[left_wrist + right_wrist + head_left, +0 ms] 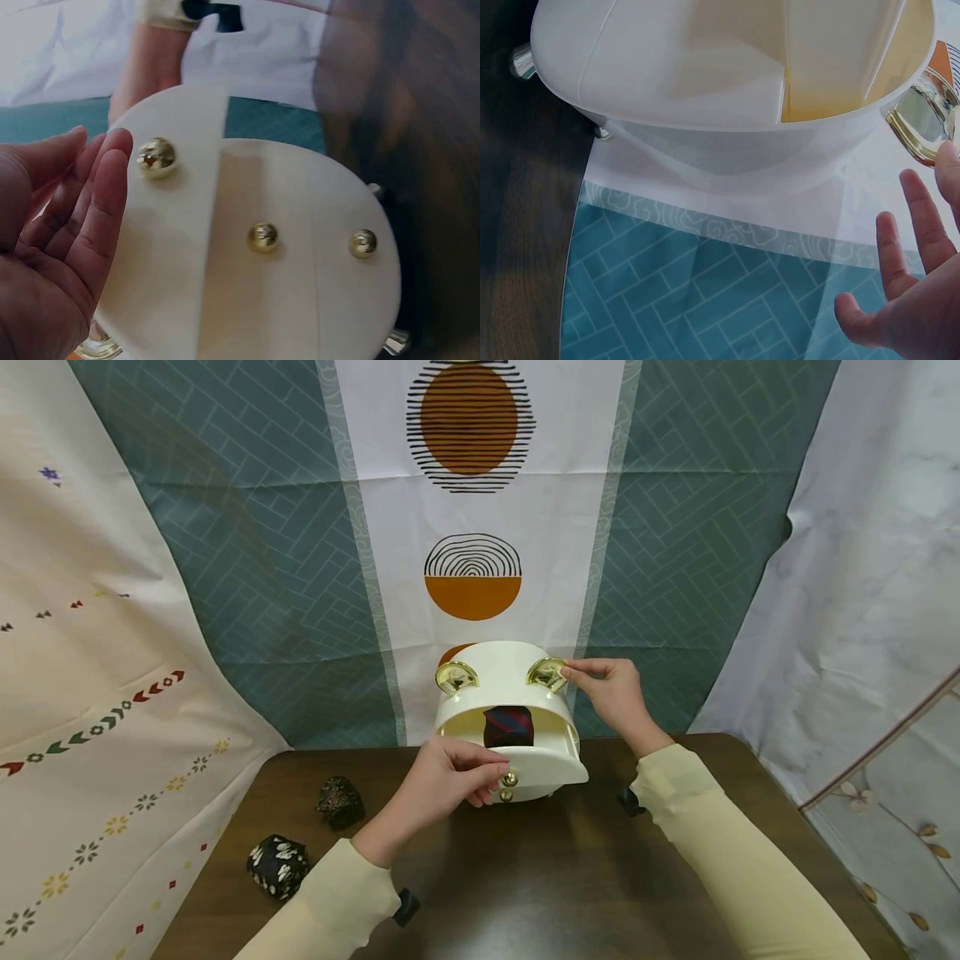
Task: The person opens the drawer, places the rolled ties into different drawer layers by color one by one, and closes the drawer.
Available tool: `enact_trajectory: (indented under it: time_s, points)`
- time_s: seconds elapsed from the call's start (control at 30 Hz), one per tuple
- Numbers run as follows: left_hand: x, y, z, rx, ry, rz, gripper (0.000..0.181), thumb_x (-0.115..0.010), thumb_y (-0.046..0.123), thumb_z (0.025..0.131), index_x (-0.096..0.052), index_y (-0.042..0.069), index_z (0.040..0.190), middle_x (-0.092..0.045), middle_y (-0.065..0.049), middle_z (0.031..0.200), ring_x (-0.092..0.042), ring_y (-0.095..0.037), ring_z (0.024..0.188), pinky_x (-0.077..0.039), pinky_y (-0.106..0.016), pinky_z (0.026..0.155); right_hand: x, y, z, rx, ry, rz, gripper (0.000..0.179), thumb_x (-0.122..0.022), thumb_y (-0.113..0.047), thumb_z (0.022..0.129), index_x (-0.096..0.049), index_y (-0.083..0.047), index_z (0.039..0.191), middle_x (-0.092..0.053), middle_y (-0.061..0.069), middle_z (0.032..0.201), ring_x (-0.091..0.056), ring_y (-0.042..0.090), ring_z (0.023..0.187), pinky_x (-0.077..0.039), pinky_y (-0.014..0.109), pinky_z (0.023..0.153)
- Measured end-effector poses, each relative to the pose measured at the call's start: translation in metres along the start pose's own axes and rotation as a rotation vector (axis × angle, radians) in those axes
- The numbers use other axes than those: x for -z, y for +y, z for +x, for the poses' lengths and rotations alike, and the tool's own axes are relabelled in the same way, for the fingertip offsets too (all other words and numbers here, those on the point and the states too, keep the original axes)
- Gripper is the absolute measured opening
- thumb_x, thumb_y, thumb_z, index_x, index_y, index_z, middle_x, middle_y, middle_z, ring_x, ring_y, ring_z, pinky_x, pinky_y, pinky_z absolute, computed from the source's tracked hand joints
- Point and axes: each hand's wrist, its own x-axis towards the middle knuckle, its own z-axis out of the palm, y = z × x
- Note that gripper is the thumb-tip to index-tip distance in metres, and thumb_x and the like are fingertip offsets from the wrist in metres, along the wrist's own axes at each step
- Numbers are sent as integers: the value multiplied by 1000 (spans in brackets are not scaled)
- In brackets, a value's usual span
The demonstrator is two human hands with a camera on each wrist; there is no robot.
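Observation:
A small cream chest of drawers (510,672) with two gold ear-like parts stands at the table's back edge. Its top drawer (543,766) is pulled out, and a dark red-and-blue patterned bundle (508,727) lies inside. My left hand (453,768) is beside the drawer front, close to its gold knob (156,157); in the left wrist view the fingers are extended and apart from that knob. With thumb and index finger, my right hand (611,693) pinches the rim of the right gold ear (545,674), its other fingers spread in the right wrist view.
Left on the brown table (555,877) lie a dark speckled bundle (341,802) and a black bundle with white flower shapes (278,867). Patterned cloth (675,552) hangs behind the chest, with more cloth at both sides. Lower drawers carry gold knobs (262,236).

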Motion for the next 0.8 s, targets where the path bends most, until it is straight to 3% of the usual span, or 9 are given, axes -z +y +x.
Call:
enact_trajectory:
  time_s: [0.1,0.37,0.43,0.6,0.67,0.8]
  points:
    - [-5,-7,0,19,-7,33,16,-70,16,84,-74,6,95,-69,-20,77,-66,-33,64,-58,-40,58,-1,0,0,-6,1,0,27,-70,-33,83,-73,-16,105,-69,8,111,-57,22,113,-50,45,91]
    - [-14,-41,6,72,-19,14,22,-69,27,85,-73,17,104,-73,-5,86,-69,-27,68,-58,-34,60,-1,3,-1,-12,-3,-3,28,-70,-36,83,-73,-18,104,-69,7,111,-57,21,115,-50,45,92]
    - [-15,-38,4,77,-12,12,22,-68,25,86,-72,15,105,-72,-6,86,-69,-31,70,-58,-36,61,-1,3,-1,-12,-3,-4,28,-70,-35,83,-73,-18,105,-69,7,111,-56,22,115,-50,46,92]
    - [-19,-23,-2,70,24,21,21,-66,17,87,-72,9,106,-72,-10,91,-70,-25,69,-59,-39,64,0,3,0,-5,-2,-2,29,-70,-35,83,-73,-17,105,-69,8,111,-57,22,115,-50,46,92]
    - [-19,-23,-2,51,40,25,21,-66,16,87,-72,8,106,-73,-10,93,-70,-21,71,-59,-37,66,0,3,0,-1,-1,1,29,-70,-36,83,-73,-16,105,-70,7,110,-57,21,115,-50,46,92]
    - [-20,-23,-2,20,74,7,21,-66,13,87,-72,5,105,-72,-12,96,-70,-27,80,-58,-34,68,0,2,1,-1,-1,6,30,-71,-36,82,-73,-16,104,-70,7,110,-57,21,115,-50,45,93]
